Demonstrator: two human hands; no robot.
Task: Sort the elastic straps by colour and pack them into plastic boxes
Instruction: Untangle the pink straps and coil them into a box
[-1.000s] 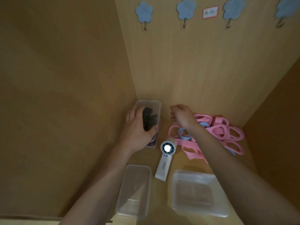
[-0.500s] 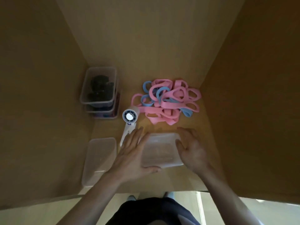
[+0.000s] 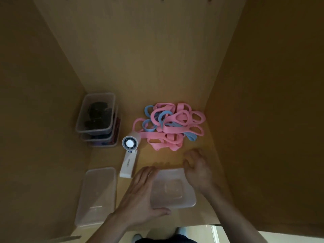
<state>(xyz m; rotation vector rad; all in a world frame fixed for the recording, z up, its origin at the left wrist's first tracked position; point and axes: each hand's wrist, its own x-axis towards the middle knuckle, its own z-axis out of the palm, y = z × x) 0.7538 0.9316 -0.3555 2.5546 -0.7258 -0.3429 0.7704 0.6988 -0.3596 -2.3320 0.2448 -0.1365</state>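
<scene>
A tangled heap of pink elastic straps (image 3: 172, 127) with a few blue straps (image 3: 164, 117) mixed in lies on the wooden shelf floor at the right. Near the front edge sits an empty clear plastic box (image 3: 172, 189). My left hand (image 3: 140, 193) lies flat with straight fingers against the box's left side, thumb along its front edge. My right hand (image 3: 197, 168) touches the box's far right corner with spread fingers. At the back left, a clear box holding black straps (image 3: 96, 114) is stacked on another filled box (image 3: 105, 139).
A white hand-held fan (image 3: 129, 156) lies between the stacked boxes and the empty box. A clear lid or shallow box (image 3: 98, 195) rests at the front left. Wooden walls close in on the left, back and right; the shelf edge (image 3: 201, 225) runs just below my wrists.
My left hand left the box of black straps and my right hand left the strap heap; both came down to the front box. My view tilted down and pulled back.
</scene>
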